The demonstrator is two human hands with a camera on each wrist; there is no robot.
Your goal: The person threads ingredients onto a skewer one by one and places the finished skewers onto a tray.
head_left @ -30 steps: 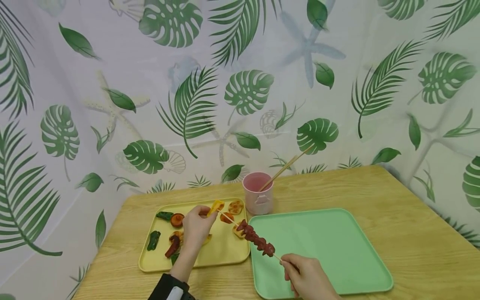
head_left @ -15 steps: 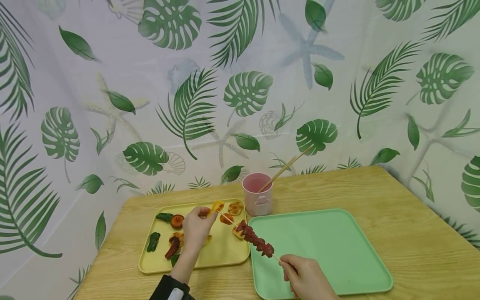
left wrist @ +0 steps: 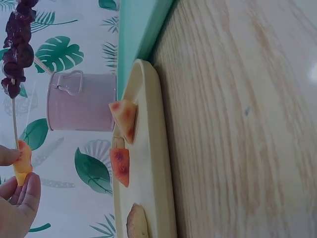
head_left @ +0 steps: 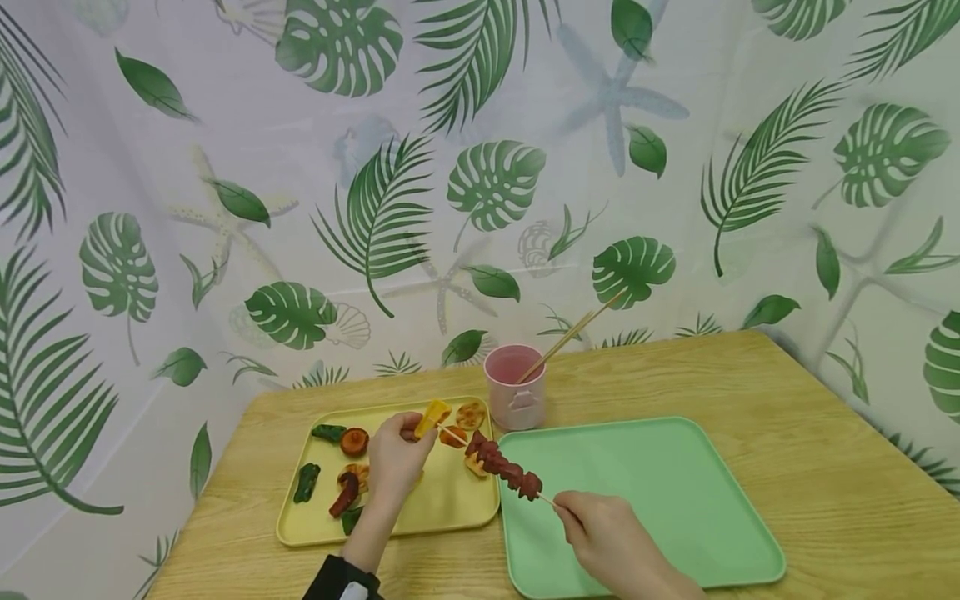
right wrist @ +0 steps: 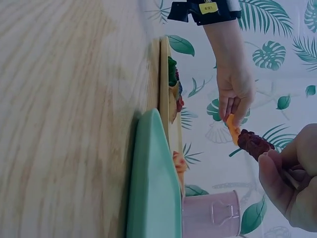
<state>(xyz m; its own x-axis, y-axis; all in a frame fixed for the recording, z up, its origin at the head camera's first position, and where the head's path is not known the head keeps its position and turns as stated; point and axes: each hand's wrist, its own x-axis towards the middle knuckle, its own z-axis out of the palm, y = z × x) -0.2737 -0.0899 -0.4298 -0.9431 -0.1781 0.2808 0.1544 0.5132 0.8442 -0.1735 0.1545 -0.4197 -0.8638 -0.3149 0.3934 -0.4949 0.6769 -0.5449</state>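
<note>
Over the yellow tray [head_left: 450, 521], my left hand [head_left: 397, 458] pinches a yellow pepper piece [head_left: 432, 417] between thumb and fingers. My right hand [head_left: 611, 537] grips the lower end of a wooden skewer [left wrist: 15, 121], held slanting up to the left above the trays. Several dark red meat chunks [head_left: 504, 467] are threaded along its middle. In the left wrist view the skewer's bare tip meets the pepper piece; how far it goes in cannot be told. The right wrist view shows the right fingers [right wrist: 277, 173] close below the meat.
On the yellow tray lie a mushroom [head_left: 355, 442], green pieces [head_left: 307, 482], a reddish-brown curved piece [head_left: 346, 493], an orange piece [left wrist: 120, 166] and a browned round slice [head_left: 471, 414]. A green tray [head_left: 645, 500] adjoins it. Behind stands a pink cup [head_left: 517, 396] with wooden sticks [head_left: 573, 332].
The right hand has shifted slightly up and left with the skewer, bringing the meat nearer the left hand. The pepper piece has turned a little, showing more of its face.
</note>
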